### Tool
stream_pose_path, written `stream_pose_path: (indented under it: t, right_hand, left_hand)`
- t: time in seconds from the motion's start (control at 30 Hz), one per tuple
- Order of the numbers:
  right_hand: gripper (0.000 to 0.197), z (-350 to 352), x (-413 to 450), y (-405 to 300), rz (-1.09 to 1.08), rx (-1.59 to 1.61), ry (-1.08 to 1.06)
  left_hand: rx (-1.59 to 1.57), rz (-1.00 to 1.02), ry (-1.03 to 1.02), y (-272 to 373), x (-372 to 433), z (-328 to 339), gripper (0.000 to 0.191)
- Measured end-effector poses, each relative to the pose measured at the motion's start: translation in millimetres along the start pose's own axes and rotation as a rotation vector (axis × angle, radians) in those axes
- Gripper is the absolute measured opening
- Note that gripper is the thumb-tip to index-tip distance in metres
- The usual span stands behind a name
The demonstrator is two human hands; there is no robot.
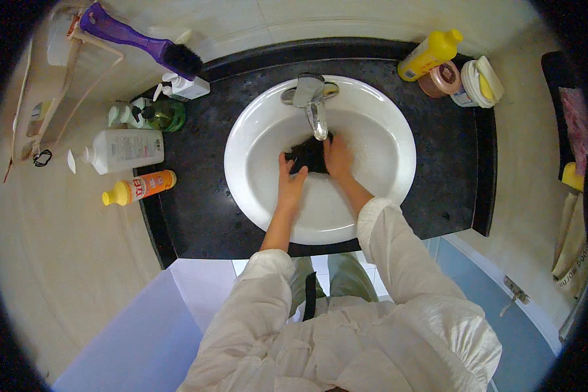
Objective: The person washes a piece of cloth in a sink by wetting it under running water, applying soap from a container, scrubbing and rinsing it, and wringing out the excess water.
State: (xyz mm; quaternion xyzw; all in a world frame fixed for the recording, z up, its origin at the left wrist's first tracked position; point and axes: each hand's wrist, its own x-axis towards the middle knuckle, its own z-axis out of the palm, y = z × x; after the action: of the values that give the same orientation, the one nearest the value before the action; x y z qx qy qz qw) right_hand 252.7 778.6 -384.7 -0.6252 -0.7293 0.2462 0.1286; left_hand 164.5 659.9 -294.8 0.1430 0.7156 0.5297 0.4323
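Observation:
A dark, soft-looking item, probably black cloth (307, 153), lies bunched in the white oval washbasin (264, 206), under the spout of the chrome faucet (315, 105). My left hand (290, 182) grips its near left edge, thumb and fingers on either side of the dark material. On the right side, my right hand (339, 158) holds the same item; motion blurs the fingers, and some are hidden. Water droplets or suds show on the basin's wall beside that hand. Whether water runs from the spout cannot be told.
Black countertop (196, 215) surrounds the basin. Along its left side stand an orange bottle with yellow cap (142, 187), a white jug (127, 149) and a green pump bottle (169, 116). A purple-handled brush (127, 32) hangs above. A yellow bottle (428, 56) and tubs (439, 80) occupy the back right.

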Motion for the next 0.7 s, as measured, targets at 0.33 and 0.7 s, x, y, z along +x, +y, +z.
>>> stream_pose_path:
  t: [0.33, 0.7]
  right_hand:
    - [0.024, -5.7, -11.3, -26.3, -0.586, -0.08, -0.309]
    - [0.055, -73.3, 0.3, -58.9, -0.171, 0.203, -0.65]
  left_hand:
    - [0.005, 0.02, 0.063, 41.2, -5.0, -13.4, 0.081]
    - [-0.099, 0.087, 0.157, 154.9, 38.7, 21.5, 0.093]
